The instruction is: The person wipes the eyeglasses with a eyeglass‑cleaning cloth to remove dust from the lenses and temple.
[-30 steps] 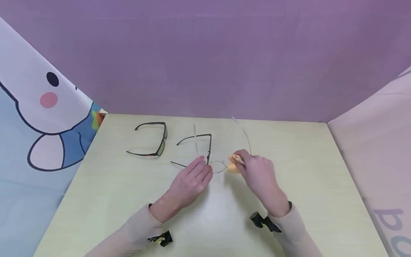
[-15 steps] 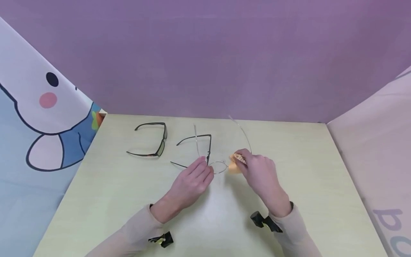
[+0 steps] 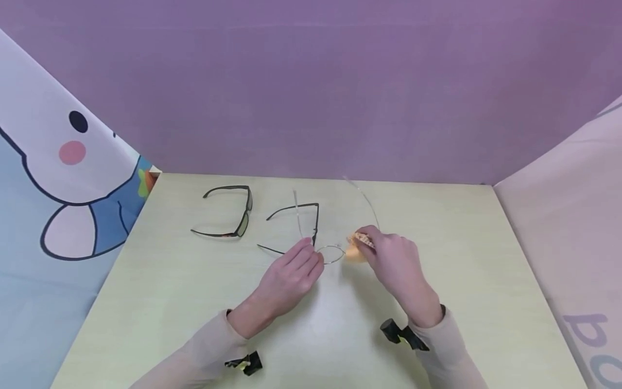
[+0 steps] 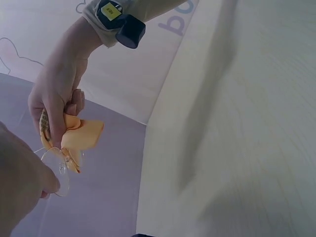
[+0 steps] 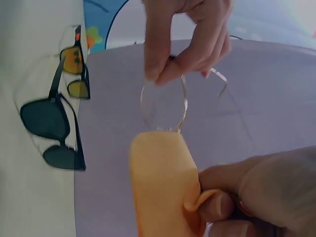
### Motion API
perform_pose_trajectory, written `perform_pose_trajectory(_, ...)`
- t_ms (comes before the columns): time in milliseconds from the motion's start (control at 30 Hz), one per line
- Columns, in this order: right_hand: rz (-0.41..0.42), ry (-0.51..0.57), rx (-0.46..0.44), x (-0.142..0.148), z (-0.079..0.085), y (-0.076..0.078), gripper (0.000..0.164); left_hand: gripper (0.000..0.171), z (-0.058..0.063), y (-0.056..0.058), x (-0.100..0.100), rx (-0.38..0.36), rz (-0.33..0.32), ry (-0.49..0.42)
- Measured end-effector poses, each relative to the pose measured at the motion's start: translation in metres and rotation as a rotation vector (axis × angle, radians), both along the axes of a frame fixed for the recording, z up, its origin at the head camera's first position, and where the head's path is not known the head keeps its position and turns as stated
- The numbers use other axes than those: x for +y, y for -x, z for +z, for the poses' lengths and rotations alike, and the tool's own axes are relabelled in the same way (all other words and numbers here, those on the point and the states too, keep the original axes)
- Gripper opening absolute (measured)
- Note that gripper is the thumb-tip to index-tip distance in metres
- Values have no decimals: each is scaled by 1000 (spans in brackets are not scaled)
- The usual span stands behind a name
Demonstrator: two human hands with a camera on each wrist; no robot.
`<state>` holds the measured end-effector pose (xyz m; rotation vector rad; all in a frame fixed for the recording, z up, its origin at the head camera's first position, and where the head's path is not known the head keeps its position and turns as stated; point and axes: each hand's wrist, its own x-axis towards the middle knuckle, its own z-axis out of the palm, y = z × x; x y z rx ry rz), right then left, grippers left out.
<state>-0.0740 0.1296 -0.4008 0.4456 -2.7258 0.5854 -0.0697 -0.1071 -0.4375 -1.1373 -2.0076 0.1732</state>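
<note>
Thin-rimmed eyeglasses (image 3: pixel 332 254) are held up over the table between both hands, their clear temples pointing away. My left hand (image 3: pixel 291 274) pinches them at the left end, thumb and fingers at the rim. An orange cloth (image 3: pixel 355 253) with a patterned side is in my right hand (image 3: pixel 394 265), which grips it around the other lens. That lens is hidden by the cloth. Seen from the right wrist, the folded cloth (image 5: pixel 160 173) covers one lens, and the bare lens (image 5: pixel 164 101) stands between it and the left fingers.
Two dark-framed pairs of sunglasses lie on the pale table (image 3: pixel 194 302) with temples unfolded: one pair (image 3: pixel 244 221) at the left, the other pair (image 3: pixel 317 219) just behind the left hand. A purple wall (image 3: pixel 311 97) rises at the table's back edge.
The eyeglasses have tilted slightly, the tip of the right temple shifting a little to the left. Both hands keep their holds with barely any movement.
</note>
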Motion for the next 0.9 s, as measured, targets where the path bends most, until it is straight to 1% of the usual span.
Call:
perform_pose_trajectory(133,-77,-19,37,2,-2,0,19,41,1,0,-1,-1,5,10)
perform_pose_trajectory(167,-77,-15,38,2,-3,0,19,41,1,0,-2,-1,6,10)
perform_pose_trajectory(300,-5,-11,42,-2,-6,-3,16,42,1,1,-3,4,5,-1)
perform_pose_trajectory(367,8,-14,43,-4,-8,-5,16,42,0,1,-2,8,1,-1)
perform_pose_trajectory(467,-31,-17,61,-4,-8,-5,17,43,-1,0,-2,-2,1,6)
perform_pose_trajectory(533,-64,0,94,-3,-8,-4,18,42,0,-1,-2,-8,0,9)
perform_pose_trajectory(600,-53,36,150,-3,-7,-4,18,41,1,-1,-2,-13,-2,10)
perform_pose_trajectory(667,17,108,211,-6,-7,-5,19,40,2,-1,-3,-7,-3,10)
perform_pose_trajectory(767,190,229,278,-13,-7,-6,22,40,3,0,-2,5,-7,9)
perform_pose_trajectory(833,298,300,283,-19,-7,-7,25,40,4,1,-2,15,-18,13)
perform_pose_trajectory(867,335,318,275,-22,-7,-8,25,39,3,1,-1,23,-27,17)
perform_pose_trajectory(900,353,314,267,-25,-7,-9,24,39,3,2,-1,31,-38,19)
